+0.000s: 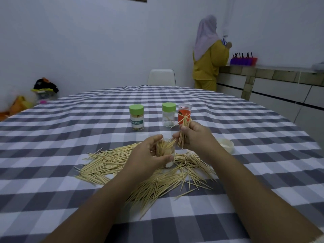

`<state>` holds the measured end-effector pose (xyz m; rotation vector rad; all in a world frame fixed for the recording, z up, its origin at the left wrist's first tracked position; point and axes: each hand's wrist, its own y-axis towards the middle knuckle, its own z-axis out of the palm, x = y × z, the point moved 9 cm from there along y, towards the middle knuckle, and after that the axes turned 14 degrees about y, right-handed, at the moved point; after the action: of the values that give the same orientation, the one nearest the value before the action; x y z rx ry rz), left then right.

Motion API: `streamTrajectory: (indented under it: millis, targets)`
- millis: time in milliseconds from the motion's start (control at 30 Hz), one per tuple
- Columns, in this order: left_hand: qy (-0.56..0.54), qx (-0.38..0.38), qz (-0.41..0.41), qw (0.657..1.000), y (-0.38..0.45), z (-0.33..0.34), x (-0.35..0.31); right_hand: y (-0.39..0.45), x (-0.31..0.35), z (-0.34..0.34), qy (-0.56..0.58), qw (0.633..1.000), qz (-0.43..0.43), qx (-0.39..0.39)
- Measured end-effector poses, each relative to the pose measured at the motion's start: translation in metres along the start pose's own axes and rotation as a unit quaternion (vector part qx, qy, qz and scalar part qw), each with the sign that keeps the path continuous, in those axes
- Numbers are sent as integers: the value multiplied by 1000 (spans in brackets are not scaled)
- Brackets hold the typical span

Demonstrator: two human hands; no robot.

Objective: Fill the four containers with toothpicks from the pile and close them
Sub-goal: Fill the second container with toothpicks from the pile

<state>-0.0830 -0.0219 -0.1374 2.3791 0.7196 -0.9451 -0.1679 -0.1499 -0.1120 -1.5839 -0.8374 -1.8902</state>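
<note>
Across the grey-and-white checked tablecloth [70, 155], one green-lidded labelled jar [137, 116] looks full while the left hand [149, 155] grips an open clear container [166, 151], the right hand [194, 135] pinches a toothpick bundle [184, 130], and a large loose toothpick pile [122, 163] remains.

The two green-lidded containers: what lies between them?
In the head view, only bare checked tablecloth separates the labelled container from the clear one.
</note>
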Motion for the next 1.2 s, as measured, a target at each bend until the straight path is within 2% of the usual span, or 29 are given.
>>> streamTrajectory:
  millis: [200,367,467,600,733,933,1067,1200]
  targets:
    - [-9,3,2,1000,-1,1,-3,1,2,2,88,995,-42,-18]
    - [-14,11,0,1000,-2,2,-5,-2,2,5,128,990,-47,-26]
    - [-16,13,-4,1000,-2,3,-3,-3,9,3,134,987,-78,-37]
    - [-15,11,-2,1000,-2,2,-4,-5,9,9,124,989,-76,-27]
    - [-12,7,3,1000,-3,1,-4,-6,-3,15,31,997,-67,-27]
    - [-20,3,10,1000,-3,0,-5,-13,-12,20,-26,1000,-18,-4]
    - [-17,5,3,1000,-1,2,0,-15,-13,20,-39,999,-1,0]
    - [-3,0,4,1000,1,1,3,-15,-8,18,-13,1000,-21,-7]
